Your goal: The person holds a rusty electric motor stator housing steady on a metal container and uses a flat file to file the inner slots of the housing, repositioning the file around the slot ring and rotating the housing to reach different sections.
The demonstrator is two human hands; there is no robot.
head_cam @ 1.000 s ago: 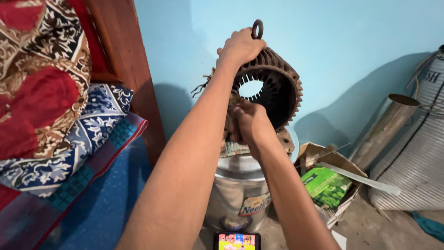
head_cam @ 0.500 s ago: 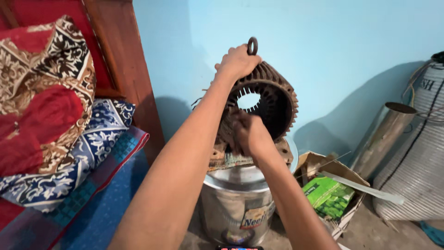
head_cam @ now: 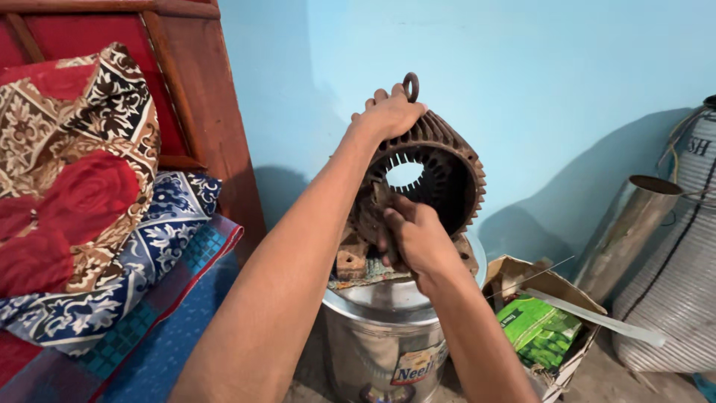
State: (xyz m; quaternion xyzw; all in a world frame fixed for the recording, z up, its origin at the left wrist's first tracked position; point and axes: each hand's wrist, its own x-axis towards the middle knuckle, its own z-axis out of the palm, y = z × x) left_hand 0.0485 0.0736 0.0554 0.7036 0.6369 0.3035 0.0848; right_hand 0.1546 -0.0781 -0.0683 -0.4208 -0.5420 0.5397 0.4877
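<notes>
A rusty brown finned motor housing [head_cam: 459,168] with a slotted stator core inside stands on its feet on a metal tin's lid [head_cam: 388,295]. My left hand [head_cam: 388,116] grips the top of the housing beside its lifting ring [head_cam: 410,86]. At the open front rim, low on the left side, my right hand [head_cam: 418,239] is closed around a small dark tool or part. What exactly it holds is hidden by the fingers.
A silvery round tin [head_cam: 380,351] carries the housing. A cardboard box [head_cam: 548,328] with a green packet sits to its right, then a leaning metal pipe [head_cam: 626,231] and a ribbed white drum [head_cam: 682,276]. Patterned bedding [head_cam: 82,224] and a wooden bed frame [head_cam: 209,119] are at left.
The view has dropped slightly, so the housing sits lower in frame. Both hands stay on the housing; the right hand has shifted a little at the front rim.
</notes>
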